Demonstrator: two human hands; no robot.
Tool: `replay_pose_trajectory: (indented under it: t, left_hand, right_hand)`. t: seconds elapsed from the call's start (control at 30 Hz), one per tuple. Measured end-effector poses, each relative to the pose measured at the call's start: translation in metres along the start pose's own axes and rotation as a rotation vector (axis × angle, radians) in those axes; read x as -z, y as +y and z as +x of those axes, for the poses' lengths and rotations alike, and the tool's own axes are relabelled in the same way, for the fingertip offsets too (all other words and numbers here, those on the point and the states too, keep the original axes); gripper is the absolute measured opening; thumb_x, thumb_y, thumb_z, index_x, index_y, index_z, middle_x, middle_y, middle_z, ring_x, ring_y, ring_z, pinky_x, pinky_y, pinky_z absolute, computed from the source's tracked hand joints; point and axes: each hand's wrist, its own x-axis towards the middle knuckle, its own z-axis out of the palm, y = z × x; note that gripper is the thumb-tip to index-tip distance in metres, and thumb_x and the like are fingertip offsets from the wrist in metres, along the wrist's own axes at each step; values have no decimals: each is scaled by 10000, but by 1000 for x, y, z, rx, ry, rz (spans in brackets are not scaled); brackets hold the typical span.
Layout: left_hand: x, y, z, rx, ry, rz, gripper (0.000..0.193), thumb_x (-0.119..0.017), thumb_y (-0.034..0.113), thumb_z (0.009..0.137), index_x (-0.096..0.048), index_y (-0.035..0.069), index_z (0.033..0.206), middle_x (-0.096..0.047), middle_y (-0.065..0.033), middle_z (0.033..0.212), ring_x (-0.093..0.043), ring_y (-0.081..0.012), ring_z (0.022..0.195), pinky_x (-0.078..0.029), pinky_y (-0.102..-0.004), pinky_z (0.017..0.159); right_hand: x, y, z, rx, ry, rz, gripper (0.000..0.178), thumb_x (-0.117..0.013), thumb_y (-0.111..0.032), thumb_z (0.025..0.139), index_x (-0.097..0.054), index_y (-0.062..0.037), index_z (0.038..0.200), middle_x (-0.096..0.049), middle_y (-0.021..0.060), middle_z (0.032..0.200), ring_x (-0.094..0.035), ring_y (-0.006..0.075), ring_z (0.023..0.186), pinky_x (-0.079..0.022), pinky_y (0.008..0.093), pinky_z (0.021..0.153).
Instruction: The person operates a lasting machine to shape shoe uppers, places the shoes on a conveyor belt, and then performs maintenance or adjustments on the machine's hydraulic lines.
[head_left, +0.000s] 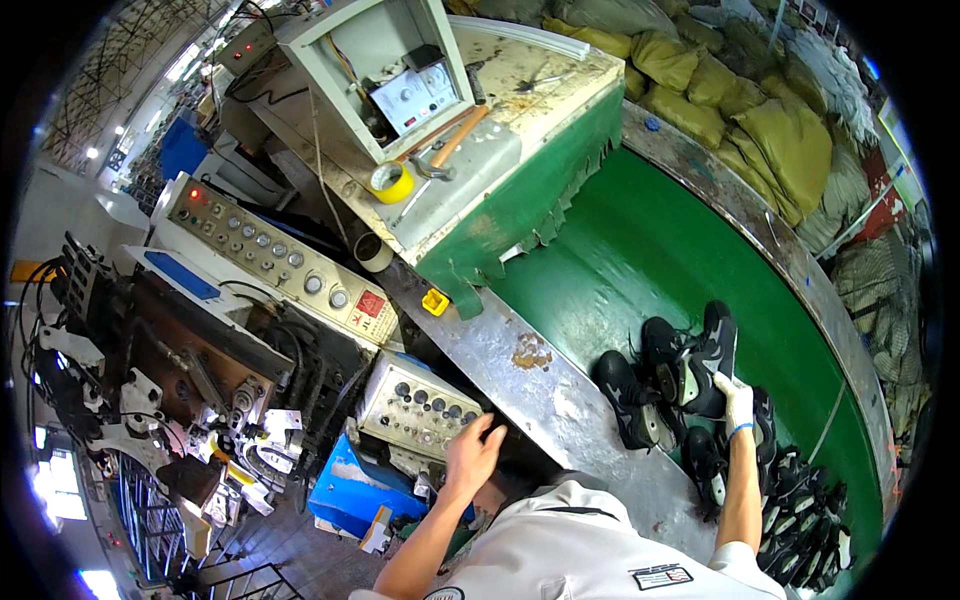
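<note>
1. The black-and-grey sneaker is at the near side of the green belt, among other dark shoes.
2. The right hand, in a white glove, appears curled onto the sneaker's lower end; its far fingers are hidden.
3. The left hand, bare, is half open with fingers apart; it holds nothing visible and hovers by the knobbed control box.
4. The step in hand looks like gripping or placing one shoe within the group.
5. The next move probably calls for a steady right-hand grip, clear of the touching neighbours.
6. Nearer the person's right lies a shoe heap; a worn metal ledge borders the belt.
7. Farther off, a surface carries a claw hammer and yellow tape roll.
</note>
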Motion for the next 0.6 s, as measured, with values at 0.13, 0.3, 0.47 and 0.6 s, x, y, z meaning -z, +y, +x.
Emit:
replay_pose_trajectory:
  t: [0.13,0.3,0.47,0.6]
  left_hand:
    - [59,-53,-50,79,136,425,383,-696,249,892,-641,-2,1177,-689,-231,1099,-668,-425,970,-542,-475,829]
    - [81,-119,-119,46,357,646,341,-704,215,861,-643,-30,1090,-682,-239,1072,-639,-416,1037,-507,-499,908]
    - [72,-138,-148,-19,365,672,249,-623,185,906,-663,-33,1022,-688,-216,1042,-632,-399,1059,-488,-509,929]
    - [68,-135,-142,5,377,620,223,-561,158,936,-683,-29,935,-706,-197,996,-658,-382,1007,-503,-488,913]
  right_hand:
    - [26,95,75,-26,191,-1172,512,-770,-301,796,-694,82,1127,-730,236,1051,-716,319,1027,-545,399,929]
    - [-21,-3,64,-355,-248,-1319,244,-648,-139,814,-717,7,996,-720,255,1045,-712,372,993,-570,444,887]
    - [-112,-33,111,187,-166,-1550,324,-638,-296,812,-765,-26,938,-713,252,1021,-706,400,960,-573,455,833]
    - [-243,-71,118,461,-171,-1292,490,-725,-455,757,-718,34,795,-676,286,779,-701,400,745,-549,482,680]
